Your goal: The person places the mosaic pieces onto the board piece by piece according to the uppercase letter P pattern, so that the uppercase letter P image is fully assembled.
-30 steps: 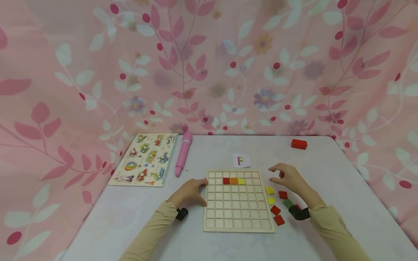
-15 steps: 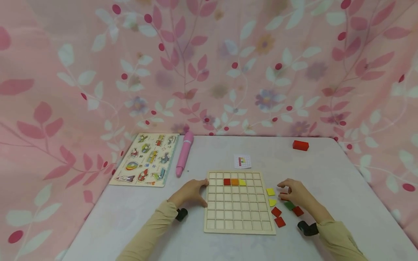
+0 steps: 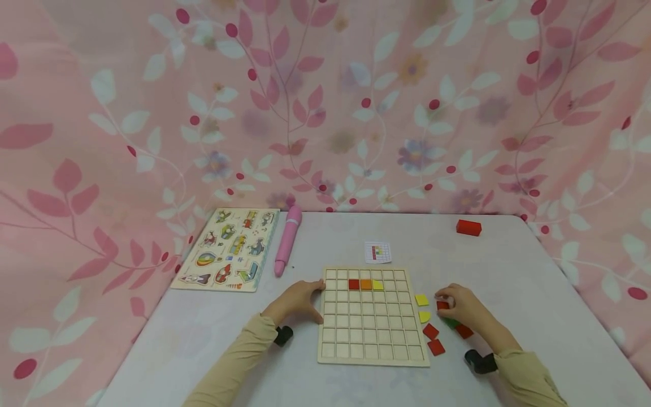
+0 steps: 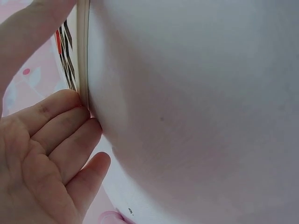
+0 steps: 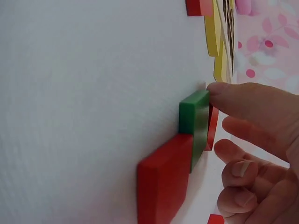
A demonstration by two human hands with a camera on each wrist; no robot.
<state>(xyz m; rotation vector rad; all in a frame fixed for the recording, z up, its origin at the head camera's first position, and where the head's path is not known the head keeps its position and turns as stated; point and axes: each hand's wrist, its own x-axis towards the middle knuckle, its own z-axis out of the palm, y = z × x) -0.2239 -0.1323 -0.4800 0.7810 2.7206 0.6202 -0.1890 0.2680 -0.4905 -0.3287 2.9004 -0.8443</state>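
My left hand [image 3: 297,301] rests against the left edge of a wooden grid board [image 3: 325,316], thumb and fingers spread. In the left wrist view its fairly straight fingers [image 4: 74,135] touch the board's side [image 4: 84,56]. A red tile [image 3: 354,284], an orange tile [image 3: 365,284] and a yellow quarter-round tile [image 3: 377,285] sit side by side in the board's second row. Right of the board, my right hand [image 3: 467,308] pinches a square red tile [image 3: 443,305] with thumb and fingers. A green tile [image 5: 198,121] and another red tile [image 5: 163,182] lie just beside it.
Two yellow tiles and two red tiles [image 3: 430,331] lie along the board's right edge. Behind the board is a small pattern card [image 3: 377,252]. A red block [image 3: 468,228] stands far right; a pink pen-shaped stick [image 3: 288,240] and a picture puzzle [image 3: 224,249] lie left.
My right hand has moved right and down from beside the board's upper right to the loose tiles, and its fingers have closed at a red one. The left hand stays at the board.
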